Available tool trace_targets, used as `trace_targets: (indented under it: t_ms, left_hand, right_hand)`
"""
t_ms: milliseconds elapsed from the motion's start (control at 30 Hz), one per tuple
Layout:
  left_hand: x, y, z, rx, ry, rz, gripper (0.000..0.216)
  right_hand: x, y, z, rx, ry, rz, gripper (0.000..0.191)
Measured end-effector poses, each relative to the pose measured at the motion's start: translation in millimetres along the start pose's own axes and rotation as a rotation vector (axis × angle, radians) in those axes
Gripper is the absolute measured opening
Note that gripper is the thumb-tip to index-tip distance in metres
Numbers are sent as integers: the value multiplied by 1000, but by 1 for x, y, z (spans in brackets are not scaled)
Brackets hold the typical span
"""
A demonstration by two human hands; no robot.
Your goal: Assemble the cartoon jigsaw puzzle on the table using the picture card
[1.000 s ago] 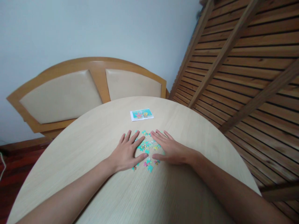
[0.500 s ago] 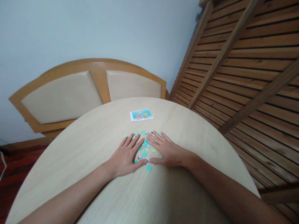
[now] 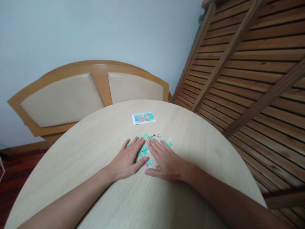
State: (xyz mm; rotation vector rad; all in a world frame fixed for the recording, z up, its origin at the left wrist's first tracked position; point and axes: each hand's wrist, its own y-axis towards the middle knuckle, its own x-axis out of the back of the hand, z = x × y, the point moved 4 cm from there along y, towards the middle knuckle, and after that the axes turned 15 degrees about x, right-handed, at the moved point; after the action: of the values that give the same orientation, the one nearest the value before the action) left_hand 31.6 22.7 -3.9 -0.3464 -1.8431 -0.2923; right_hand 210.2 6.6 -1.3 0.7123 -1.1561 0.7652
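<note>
Several small teal, pink and yellow jigsaw pieces (image 3: 144,151) lie loose in a heap on a round pale wooden table (image 3: 95,149). My left hand (image 3: 127,160) lies flat on the heap's left side, fingers stretched out. My right hand (image 3: 164,160) lies flat on its right side, fingers stretched forward, thumb pointing left. The two hands nearly touch at the fingertips and cover much of the heap. A few pieces (image 3: 166,141) show loose beyond my right fingers. A small printed picture card (image 3: 143,118) lies farther back on the table.
A wooden headboard with two beige padded panels (image 3: 71,95) leans against the pale wall behind the table. A slatted wooden frame (image 3: 250,70) stands on the right, close to the table's edge. Dark red floor (image 3: 14,165) shows at the left.
Both hands have slid toward each other over the pieces, closing the gap between them. The heap is more covered, and a few pieces now lie exposed beyond my right fingers.
</note>
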Motion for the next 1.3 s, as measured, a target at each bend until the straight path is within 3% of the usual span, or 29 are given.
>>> trace_targets:
  t_ms: [167,333,500,700,833,933,1033,1167,1300]
  left_hand:
    - [1,-4,-5,-138,77,-6,58]
    - [4,-5,-10,-216,99,14,61]
    - [19,-1,-12,-191,33,-73,43]
    - [20,-2,-17,-335,82,-36,38]
    - [24,-1,-5,-251,70,-36,47]
    - [25,0,14,-124,95,-13,89]
    - [17,2,28,-60,133,96,106]
    - [8,6,25,-27,129,104,102]
    - [4,9,21,-11,105,66,95]
  right_hand:
    - [2,-2,-9,-70,-37,-21,111]
    - [7,-7,-13,-77,-6,44,107]
    - [10,-11,-6,-83,99,149,110]
    - [7,-14,9,-145,128,145,112]
    - [9,-15,8,-151,105,116,118]
    - [14,-19,-8,-230,85,123,133]
    - [18,-23,-30,-309,95,133,138]
    - [17,-20,-43,-224,151,164,137]
    - [12,-13,-29,-108,178,144,136]
